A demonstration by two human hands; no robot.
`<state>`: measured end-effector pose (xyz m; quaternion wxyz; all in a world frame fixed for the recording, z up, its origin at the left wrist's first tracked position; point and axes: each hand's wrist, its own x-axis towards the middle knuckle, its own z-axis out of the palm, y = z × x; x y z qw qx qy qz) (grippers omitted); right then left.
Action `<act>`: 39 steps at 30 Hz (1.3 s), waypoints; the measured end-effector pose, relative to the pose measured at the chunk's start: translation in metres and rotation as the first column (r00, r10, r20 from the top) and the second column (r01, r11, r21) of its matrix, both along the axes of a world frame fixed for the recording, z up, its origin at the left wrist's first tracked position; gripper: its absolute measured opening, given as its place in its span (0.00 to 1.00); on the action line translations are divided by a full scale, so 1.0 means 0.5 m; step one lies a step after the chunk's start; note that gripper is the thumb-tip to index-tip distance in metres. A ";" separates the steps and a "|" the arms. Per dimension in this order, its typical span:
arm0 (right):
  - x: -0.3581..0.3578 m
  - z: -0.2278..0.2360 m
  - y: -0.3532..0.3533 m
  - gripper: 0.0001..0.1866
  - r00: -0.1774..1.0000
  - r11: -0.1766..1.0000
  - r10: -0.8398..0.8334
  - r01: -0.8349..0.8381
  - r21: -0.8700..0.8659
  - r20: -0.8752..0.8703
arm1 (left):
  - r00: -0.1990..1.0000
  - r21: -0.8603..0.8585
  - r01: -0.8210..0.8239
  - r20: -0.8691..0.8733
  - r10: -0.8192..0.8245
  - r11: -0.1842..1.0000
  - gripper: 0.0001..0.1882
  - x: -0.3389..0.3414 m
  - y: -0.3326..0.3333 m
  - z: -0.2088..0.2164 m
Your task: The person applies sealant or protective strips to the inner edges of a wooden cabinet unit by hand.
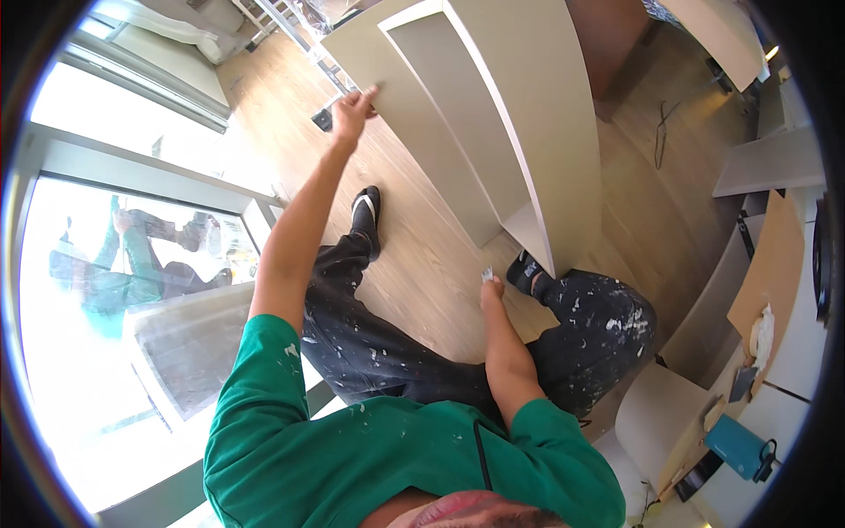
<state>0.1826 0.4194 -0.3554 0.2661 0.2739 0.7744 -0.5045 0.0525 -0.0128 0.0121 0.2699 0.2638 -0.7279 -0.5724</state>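
Observation:
A tall beige cabinet piece (554,114) stands tilted in front of me, with a long white-edged opening down its middle. At its left edge is my left hand (352,114), closed on the board with my arm stretched out. My right hand (493,289) is low, near the cabinet's bottom end and beside my shoe. Between its fingers is a small silvery-white piece (488,275), too small to name. The two hands are well apart.
Wood floor (414,255) lies under my feet. A glass door (132,264) runs along the left, and a metal ladder-like frame (326,70) stands behind the cabinet. At right are a thin dark wire loop (660,136), loose boards (766,264) and a teal bottle (738,447).

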 end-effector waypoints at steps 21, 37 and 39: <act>-0.036 -0.086 -0.013 0.19 0.978 0.984 -0.178 0.180 0.013 -0.113 | 0.971 -0.136 0.123 0.222 -0.090 0.983 0.23 0.062 0.201 -0.212; -0.068 -0.104 0.053 0.19 0.931 0.946 -0.310 0.322 0.034 -0.195 | 0.721 -0.236 0.523 0.635 -0.278 0.819 0.23 0.116 0.469 -0.531; -0.027 -0.083 0.017 0.20 0.927 0.933 -0.359 0.360 -0.009 -0.111 | 0.671 -0.224 0.546 0.694 -0.262 0.807 0.23 0.171 0.462 -0.584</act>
